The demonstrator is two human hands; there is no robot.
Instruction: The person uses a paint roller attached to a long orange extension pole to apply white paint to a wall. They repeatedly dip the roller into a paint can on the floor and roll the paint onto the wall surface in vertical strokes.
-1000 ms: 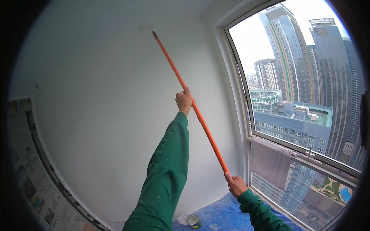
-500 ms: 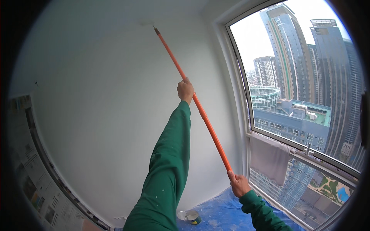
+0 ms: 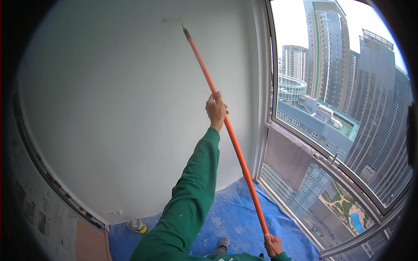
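My left hand (image 3: 216, 108) grips the middle of a long orange extension pole (image 3: 237, 148), arm stretched up and forward. Lower down, near the bottom right, my right hand (image 3: 273, 245) is closed round the pole's butt end. The pole slants up to the left. From its dark tip a thin bent wire frame (image 3: 183, 26) leads to a paint roller (image 3: 174, 20), pale and hard to make out against the wall. That roller appears to lie against the pale wall (image 3: 122, 113), high up.
A blue plastic sheet (image 3: 226, 209) covers the floor, with an open paint can (image 3: 138, 226) by the wall. Large windows (image 3: 322, 87) fill the right side; a grey cloth (image 3: 287, 154) hangs over their rail. Newspaper (image 3: 48, 209) covers a surface at left. My shoe (image 3: 224, 242) shows below.
The view has tilted down, showing more floor sheet and my foot. The pole's tip sits lower against the wall, and my right hand is lower in view. Both hands keep their grip.
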